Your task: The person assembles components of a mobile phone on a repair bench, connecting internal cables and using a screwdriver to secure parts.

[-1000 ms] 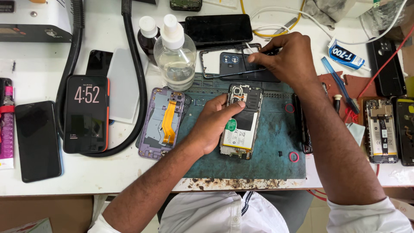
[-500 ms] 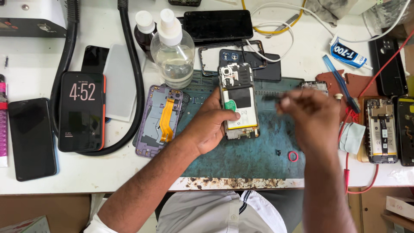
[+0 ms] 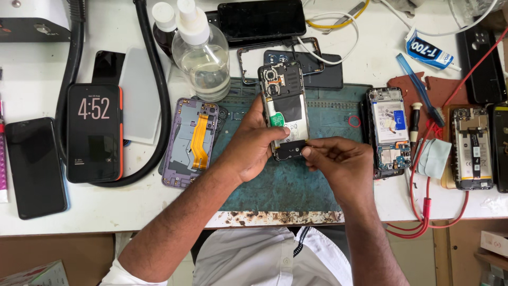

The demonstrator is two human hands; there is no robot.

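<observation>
The left hand [image 3: 248, 151] grips an opened phone [image 3: 286, 108] by its lower left edge, thumb laid across the face near the green tab, holding it flat on the teal mat [image 3: 280, 185]. The right hand [image 3: 338, 164] meets it from the opposite side, thumb and forefinger pinched shut at the phone's bottom end on the small dark cover there; whether they also hold a tool I cannot tell.

The phone lies lengthwise away from the grip, its camera end farthest from the fingers. It looks light and stiff, a thin slab with its back off, so the exposed board and battery are probably fragile. The rim seems the safest place to hold, as the left hand does, keeping fingers off the parts inside.

Just left of the grip lies a purple frame [image 3: 190, 140] with an orange ribbon. Beyond it stands a clear bottle [image 3: 202, 63]. To the right of the grip lies another opened phone [image 3: 389, 130].
</observation>
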